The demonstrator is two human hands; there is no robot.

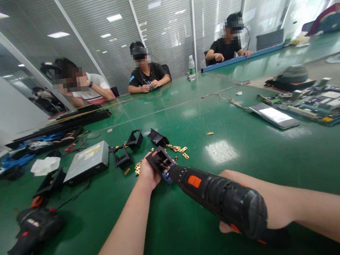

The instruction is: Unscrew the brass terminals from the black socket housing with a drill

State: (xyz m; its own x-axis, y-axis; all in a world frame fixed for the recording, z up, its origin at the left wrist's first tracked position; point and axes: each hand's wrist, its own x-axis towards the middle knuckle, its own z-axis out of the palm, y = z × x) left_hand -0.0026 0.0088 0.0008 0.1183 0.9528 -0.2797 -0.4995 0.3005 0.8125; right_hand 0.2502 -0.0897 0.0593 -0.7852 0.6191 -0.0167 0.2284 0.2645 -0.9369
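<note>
My left hand (148, 172) is closed on a small black plastic housing (160, 160), tilted so its open side faces me. Brass-coloured metal parts show inside it. Gripped in my right hand (231, 177) is a black cordless screwdriver (214, 196) with an orange switch. Its front end meets the housing's opening; the bit's tip is hidden. Small brass plates (178, 148) lie loose on the table around my left hand. Just beyond are more black frames, one (134, 139) upright, another (157, 137) tipped and a third (121, 156) nearer the left.
A grey disc drive (86, 162) lies left, with a second power tool (30, 225) nearer me. Circuit boards (329, 99) and a flat silver device (274, 114) lie right. A water bottle (191, 66) stands on the far side of the green table (167, 103), where several people sit.
</note>
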